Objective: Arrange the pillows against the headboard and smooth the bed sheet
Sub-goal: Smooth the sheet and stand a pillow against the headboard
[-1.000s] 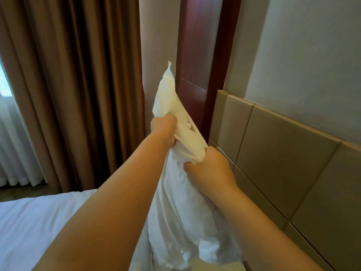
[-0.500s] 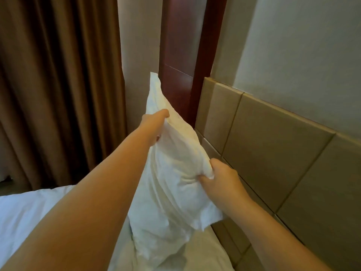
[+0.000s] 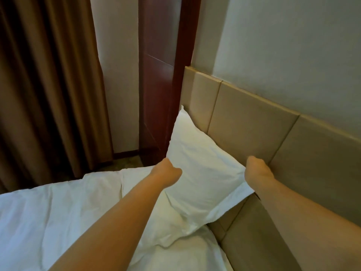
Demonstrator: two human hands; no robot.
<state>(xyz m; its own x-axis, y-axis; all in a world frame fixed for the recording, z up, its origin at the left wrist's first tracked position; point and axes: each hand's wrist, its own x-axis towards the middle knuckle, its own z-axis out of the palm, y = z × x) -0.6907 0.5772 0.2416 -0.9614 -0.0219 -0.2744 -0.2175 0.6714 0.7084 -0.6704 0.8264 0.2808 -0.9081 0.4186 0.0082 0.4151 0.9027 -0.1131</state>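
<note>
Currently, a rumpled white bed sheet is spread from seven to nine o'clock. A beige padded, panelled headboard is seen from one to five o'clock, and a brown pleated curtain at ten o'clock. A plump white rectangular pillow is propped at the centre, tilted, its back against the headboard and its lower edge on the bed sheet. Its nine o'clock edge is gripped by the left hand. Its three o'clock corner is clutched by the right hand, whose fingers are hidden behind the fabric.
</note>
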